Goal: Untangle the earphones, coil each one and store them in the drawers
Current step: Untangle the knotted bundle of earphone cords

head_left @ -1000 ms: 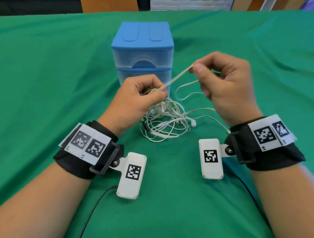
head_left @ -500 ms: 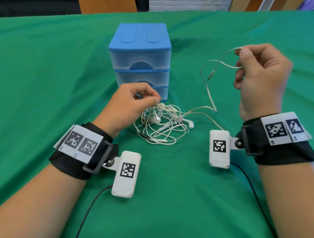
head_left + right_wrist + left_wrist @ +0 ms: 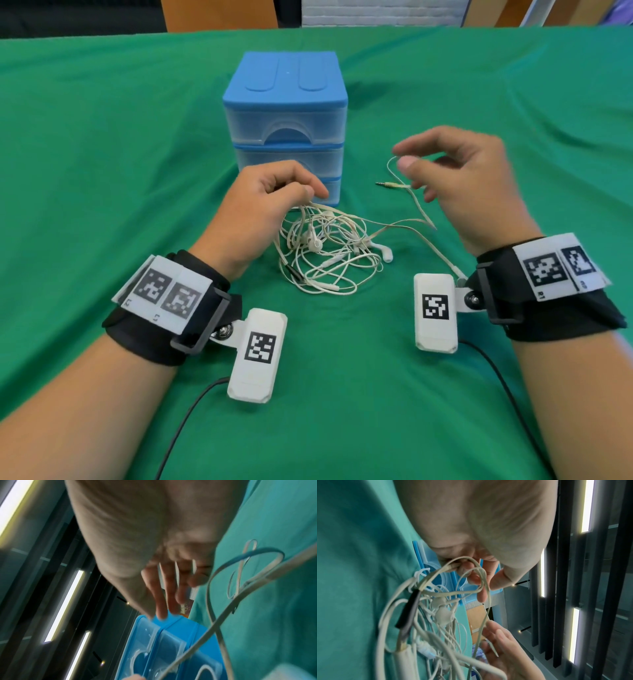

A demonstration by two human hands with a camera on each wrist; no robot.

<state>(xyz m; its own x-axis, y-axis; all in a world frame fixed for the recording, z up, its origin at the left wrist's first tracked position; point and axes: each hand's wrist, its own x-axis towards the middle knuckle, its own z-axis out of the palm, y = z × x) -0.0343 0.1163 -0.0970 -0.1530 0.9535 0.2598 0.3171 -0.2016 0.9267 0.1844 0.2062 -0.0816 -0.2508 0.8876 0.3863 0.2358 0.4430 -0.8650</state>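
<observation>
A tangle of white earphones (image 3: 329,253) lies on the green cloth in front of a blue drawer unit (image 3: 284,113) whose drawers are closed. My left hand (image 3: 308,195) pinches a few cables at the top of the tangle (image 3: 426,615), just in front of the lowest drawer. One cable (image 3: 421,212) runs out of the tangle to the right and ends in a jack plug (image 3: 390,185) beside my right hand (image 3: 404,154). That hand hovers above the cloth with spread, nearly straight fingers (image 3: 169,588), and the cable (image 3: 223,601) hangs loose beside them.
The green cloth (image 3: 137,154) covers the whole table. Black leads (image 3: 185,421) trail from the wrist cameras towards the near edge. Chair backs and a wall stand beyond the table's far edge.
My right hand drew one cable up and out to the right, then came back down towards the middle and opened its fingers. The left hand sank onto the tangle and keeps its pinch.
</observation>
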